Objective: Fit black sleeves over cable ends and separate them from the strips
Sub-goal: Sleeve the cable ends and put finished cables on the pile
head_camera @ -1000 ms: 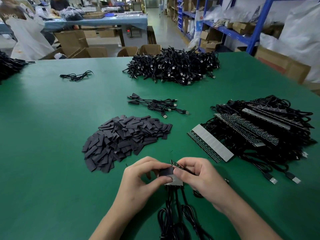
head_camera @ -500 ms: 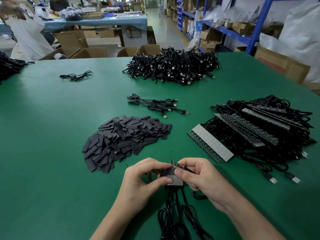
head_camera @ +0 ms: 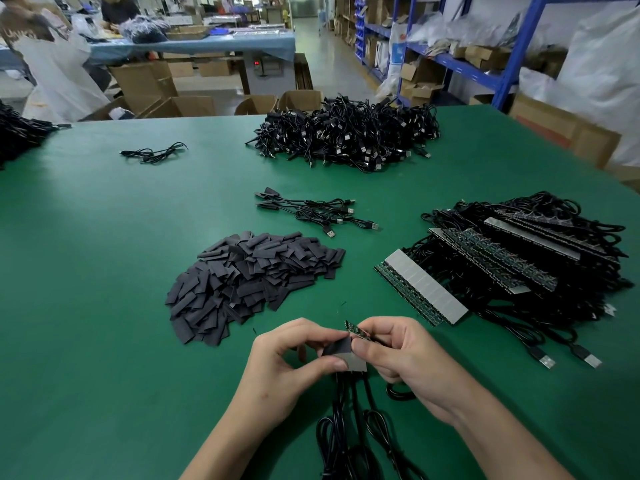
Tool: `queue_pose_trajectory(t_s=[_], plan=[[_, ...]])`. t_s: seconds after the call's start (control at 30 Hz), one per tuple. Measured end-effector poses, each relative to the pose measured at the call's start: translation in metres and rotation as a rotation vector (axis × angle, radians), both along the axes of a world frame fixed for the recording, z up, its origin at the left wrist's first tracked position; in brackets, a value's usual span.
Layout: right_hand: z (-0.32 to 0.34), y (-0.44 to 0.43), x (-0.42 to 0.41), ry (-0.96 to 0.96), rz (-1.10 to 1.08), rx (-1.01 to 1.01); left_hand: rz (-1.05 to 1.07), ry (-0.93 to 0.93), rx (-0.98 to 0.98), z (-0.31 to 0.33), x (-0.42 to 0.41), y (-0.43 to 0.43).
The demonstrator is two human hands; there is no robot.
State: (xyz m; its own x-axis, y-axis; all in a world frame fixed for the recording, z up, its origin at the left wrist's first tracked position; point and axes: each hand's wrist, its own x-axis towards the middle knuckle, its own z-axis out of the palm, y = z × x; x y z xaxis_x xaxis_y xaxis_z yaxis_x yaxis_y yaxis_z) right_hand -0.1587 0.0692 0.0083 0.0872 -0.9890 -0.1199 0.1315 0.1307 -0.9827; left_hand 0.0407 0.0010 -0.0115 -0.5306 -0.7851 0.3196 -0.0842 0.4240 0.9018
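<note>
Plainly flat, the black sleeve [head_camera: 335,348] overlaps a short grey strip [head_camera: 358,364].

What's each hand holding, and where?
Left hand pinches a black sleeve at its left edge; right hand grips the short circuit strip along its right side.

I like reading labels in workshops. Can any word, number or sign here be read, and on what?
No text can be read for certain.
Pale letters on a brown garment, far left: blurred, partly cut off.
Red display on a grey box: too small.
Blue print on a white bag: blurred.
Black sleeves and strips: no print shows.
</note>
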Motion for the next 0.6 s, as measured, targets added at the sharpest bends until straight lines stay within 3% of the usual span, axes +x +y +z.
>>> queue_pose_trajectory(t_s=[0.6], plan=[[0.0023, 0.0007, 0.0025, 0.085, 0.003, 0.004, 0.049, -0.030, -0.142, 0.0037, -0.0003, 0.0035]])
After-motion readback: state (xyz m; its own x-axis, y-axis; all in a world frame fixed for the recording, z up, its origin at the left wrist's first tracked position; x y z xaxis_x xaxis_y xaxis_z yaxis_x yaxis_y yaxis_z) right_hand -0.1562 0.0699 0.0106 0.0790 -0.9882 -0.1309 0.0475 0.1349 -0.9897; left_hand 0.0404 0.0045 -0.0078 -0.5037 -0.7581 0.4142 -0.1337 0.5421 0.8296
